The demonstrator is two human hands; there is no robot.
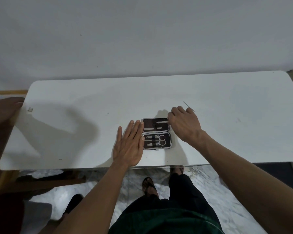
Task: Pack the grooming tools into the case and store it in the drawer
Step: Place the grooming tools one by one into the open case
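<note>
1. The case lies open and flat on the white desk, a little toward five o'clock from the desk's middle, its two halves stacked far and near with the hinge line running left to right.
2. The near half holds scissors and other slim metal tools strapped side by side, their long axes lying nine to three o'clock, loops toward three.
3. The far half holds flat pieces low in its pocket, and a pale slim tool lies across its upper part, also running nine to three.
4. The right hand sits at the case's three-o'clock edge, fingers pinched on the right end of that pale tool; it looks to be feeding it leftward into the far half.
5. A thin needle-like piece juts past the right hand toward one o'clock; whether the hand holds it or it lies on the desk, I cannot tell.
6. The left hand lies flat with fingers spread and nothing in it, fingertips touching the case's nine-o'clock edge, bracing it.
7. What matters next: the tool's axis must stay parallel to the hinge, and the right hand is the nearer one to seat it.
8. No drawer is visible.
</note>
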